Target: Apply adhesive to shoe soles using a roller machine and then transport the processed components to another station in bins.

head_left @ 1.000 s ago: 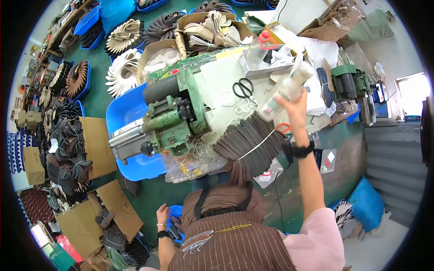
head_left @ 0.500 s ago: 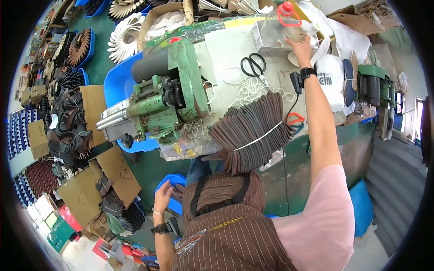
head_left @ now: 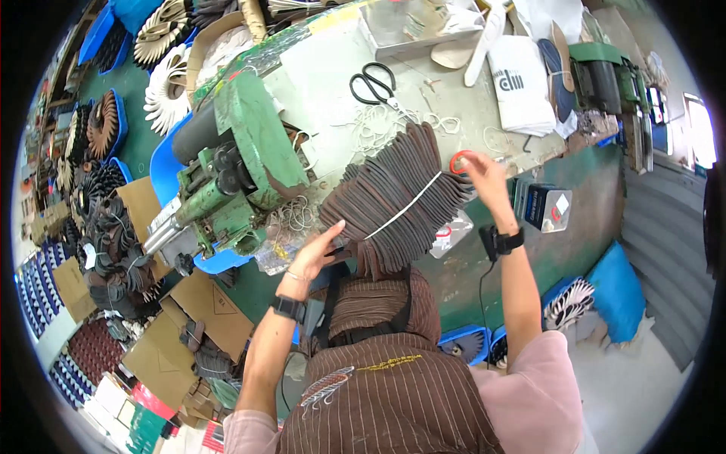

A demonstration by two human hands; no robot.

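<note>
The bundle of dark brown insoles [head_left: 397, 198] lies at the near edge of the desk [head_left: 461, 113], fanned like a stack of thin, flat, matte leaves and cinched across its middle by 1 pale cord [head_left: 404, 204]. The left hand [head_left: 314, 253] presses against the bundle's near-left end with fingers spread flat, gripping nothing closed. The right hand [head_left: 480, 172], just right of the bundle, pinches a red ring [head_left: 459, 162], probably a rubber band, though it is small in view and hard to make out. Since only that single cord binds so many slippery, springy pieces, the fan could splay or slide off the desk edge if the left palm eases, and a stretched band could snap back or slip off the curved ends. Behind the bundle lie black scissors [head_left: 373, 82] among loose white string [head_left: 378, 121]; to its left sits a green, chipped metal machine [head_left: 234, 166] with a dark roller.
</note>
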